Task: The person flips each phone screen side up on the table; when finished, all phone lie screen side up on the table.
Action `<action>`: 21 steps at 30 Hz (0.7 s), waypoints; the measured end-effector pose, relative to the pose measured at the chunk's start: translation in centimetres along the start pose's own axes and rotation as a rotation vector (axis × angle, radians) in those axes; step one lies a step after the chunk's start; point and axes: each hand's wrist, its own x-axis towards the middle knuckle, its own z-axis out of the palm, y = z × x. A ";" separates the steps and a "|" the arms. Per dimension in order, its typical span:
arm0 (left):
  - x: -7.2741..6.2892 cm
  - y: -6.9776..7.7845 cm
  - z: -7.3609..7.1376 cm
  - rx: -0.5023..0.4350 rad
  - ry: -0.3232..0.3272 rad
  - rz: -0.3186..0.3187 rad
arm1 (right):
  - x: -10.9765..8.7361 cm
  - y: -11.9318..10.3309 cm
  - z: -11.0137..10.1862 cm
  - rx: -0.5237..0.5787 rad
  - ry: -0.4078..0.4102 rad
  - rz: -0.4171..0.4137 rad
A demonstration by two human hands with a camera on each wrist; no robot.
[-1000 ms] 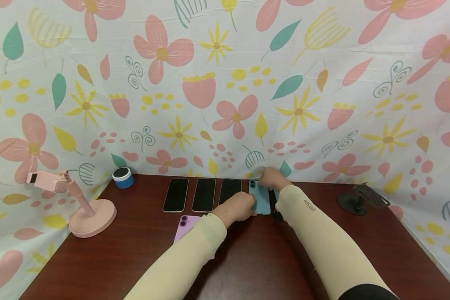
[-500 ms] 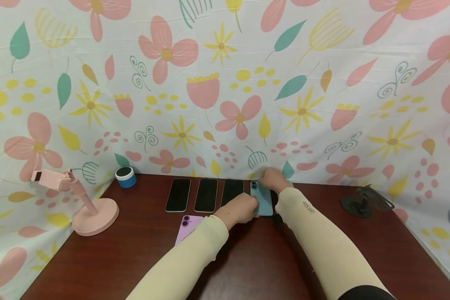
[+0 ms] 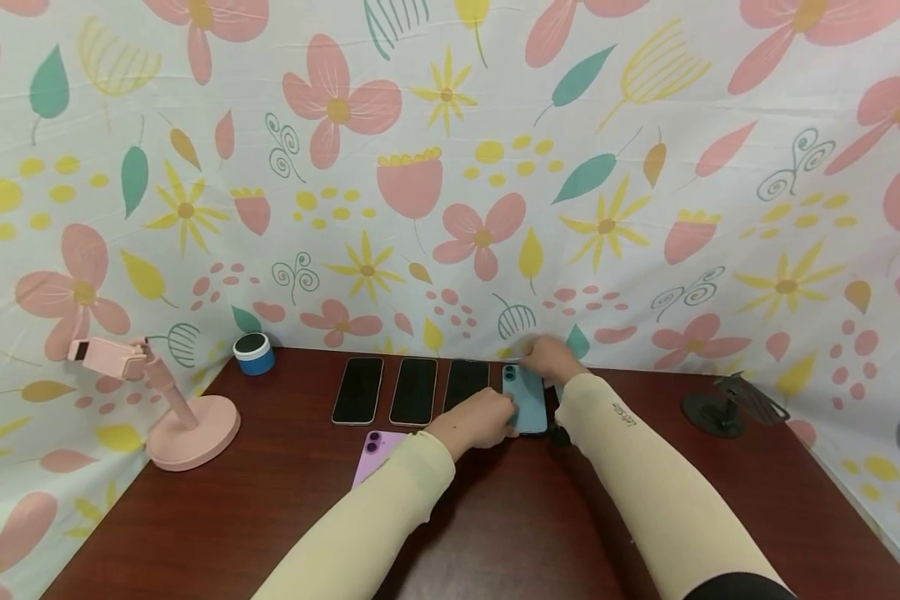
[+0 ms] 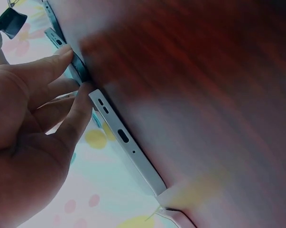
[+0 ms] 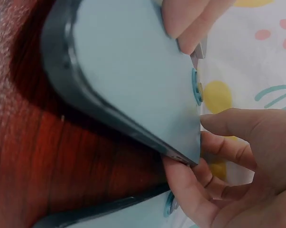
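1. Blue phone lies back up on the brown table, right beside a dark-screened phone; it should prove stiff, fairly light, slick and breakable.
2. Left hand and right hand each hold it narrowly, fingers bent about opposite corners, near left and far right.
3. Its side edges seem the best hold, away from the lenses.
4. A sleeve covers part of the purple phone; another blue phone is cut off in the right wrist view.
5. Fingertip pressure cannot be told.
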 end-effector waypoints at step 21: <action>-0.7 -0.3 -0.5 -0.196 -0.036 -0.069 | -0.8 1.2 -0.8 0.274 -0.064 0.037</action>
